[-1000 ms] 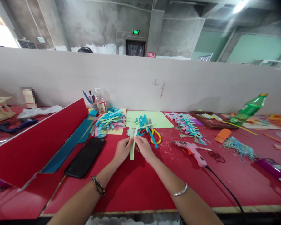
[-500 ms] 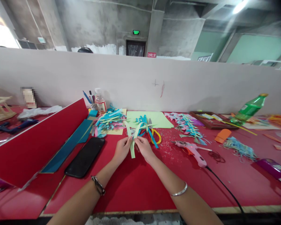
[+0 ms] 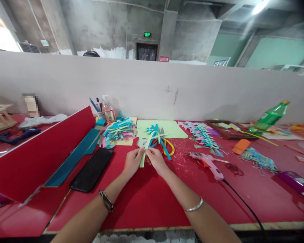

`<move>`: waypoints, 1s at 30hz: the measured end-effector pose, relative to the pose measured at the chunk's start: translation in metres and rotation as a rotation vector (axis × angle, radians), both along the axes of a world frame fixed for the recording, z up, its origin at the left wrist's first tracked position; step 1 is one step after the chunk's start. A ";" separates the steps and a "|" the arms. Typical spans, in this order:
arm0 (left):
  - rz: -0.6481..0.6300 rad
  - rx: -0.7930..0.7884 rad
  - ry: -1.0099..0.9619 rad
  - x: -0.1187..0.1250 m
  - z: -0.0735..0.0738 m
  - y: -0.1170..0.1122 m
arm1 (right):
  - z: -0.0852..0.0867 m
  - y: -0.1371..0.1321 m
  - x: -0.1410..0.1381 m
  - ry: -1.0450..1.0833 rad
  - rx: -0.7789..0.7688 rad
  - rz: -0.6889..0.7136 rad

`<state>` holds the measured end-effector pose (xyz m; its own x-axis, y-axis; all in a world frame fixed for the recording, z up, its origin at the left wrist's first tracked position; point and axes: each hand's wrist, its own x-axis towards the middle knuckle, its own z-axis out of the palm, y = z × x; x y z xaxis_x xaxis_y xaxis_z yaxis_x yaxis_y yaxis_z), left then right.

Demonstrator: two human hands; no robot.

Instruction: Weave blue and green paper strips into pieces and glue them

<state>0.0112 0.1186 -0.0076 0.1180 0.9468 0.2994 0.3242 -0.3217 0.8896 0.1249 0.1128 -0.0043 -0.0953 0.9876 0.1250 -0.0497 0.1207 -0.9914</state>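
Pale green paper strips (image 3: pixel 142 162) cross between my two hands, above the red tabletop. My left hand (image 3: pixel 132 161) pinches them from the left, its thumb and fingers closed. My right hand (image 3: pixel 155 159) is closed on them from the right, fingertips close to those of the left. Just beyond the hands lies a woven piece of blue and green paper strips (image 3: pixel 154 130), with one blue strip trailing to the right. Scissors with yellow handles (image 3: pixel 170 147) lie partly under these strips. How the strips interlock at my fingertips is too small to make out.
A heap of cut strips (image 3: pixel 120 131) and green sheets (image 3: pixel 169 127) lie behind. At right are a pink glue gun (image 3: pixel 209 163) with its cord, a braided paper piece (image 3: pixel 201 135) and a tilted green bottle (image 3: pixel 270 118). A black phone (image 3: pixel 92 169) and red board (image 3: pixel 48 152) stand left.
The pale green strips have shifted slightly: the left upper end stands straighter and the lower end hangs a little shorter. Both hands stay nearly in place.
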 end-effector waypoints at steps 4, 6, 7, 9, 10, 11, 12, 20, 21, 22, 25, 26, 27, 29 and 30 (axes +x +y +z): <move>0.003 -0.011 -0.020 0.001 0.001 0.000 | 0.000 0.001 0.001 0.013 0.006 -0.034; -0.034 -0.018 -0.003 0.001 0.002 0.000 | 0.000 0.001 0.002 0.024 0.012 -0.059; -0.040 -0.017 0.006 0.001 0.002 0.000 | 0.000 0.001 0.002 0.028 0.014 -0.066; -0.036 -0.008 0.014 0.002 0.002 0.000 | 0.000 0.002 0.002 0.027 0.011 -0.055; -0.042 -0.005 0.014 0.001 0.002 0.000 | 0.001 0.002 0.002 0.022 0.008 -0.039; -0.055 -0.001 0.015 0.001 0.002 -0.001 | 0.000 0.002 0.001 0.016 0.004 -0.020; -0.071 0.003 0.017 0.001 0.002 -0.001 | 0.000 0.001 0.000 0.011 0.000 -0.003; 0.032 0.051 0.026 -0.001 0.001 -0.001 | -0.005 0.003 0.000 -0.015 -0.007 0.022; 0.045 0.050 0.013 -0.001 0.001 0.000 | -0.005 0.003 0.001 -0.014 -0.004 0.017; 0.048 0.043 0.001 -0.001 0.001 0.000 | -0.005 0.003 0.001 -0.011 -0.001 0.010; 0.010 0.022 0.015 0.000 0.001 0.001 | -0.004 0.003 0.002 0.003 0.010 -0.026; -0.006 0.022 0.036 0.000 0.001 0.001 | -0.004 0.003 0.002 0.006 0.012 -0.035; -0.015 0.026 0.055 0.000 0.002 0.001 | -0.003 0.003 0.002 0.007 0.013 -0.039; -0.012 0.044 0.081 0.000 0.002 0.000 | -0.003 0.003 0.002 0.002 0.012 -0.026; -0.011 0.050 0.086 0.000 0.002 -0.001 | -0.002 0.003 0.002 -0.004 0.010 -0.012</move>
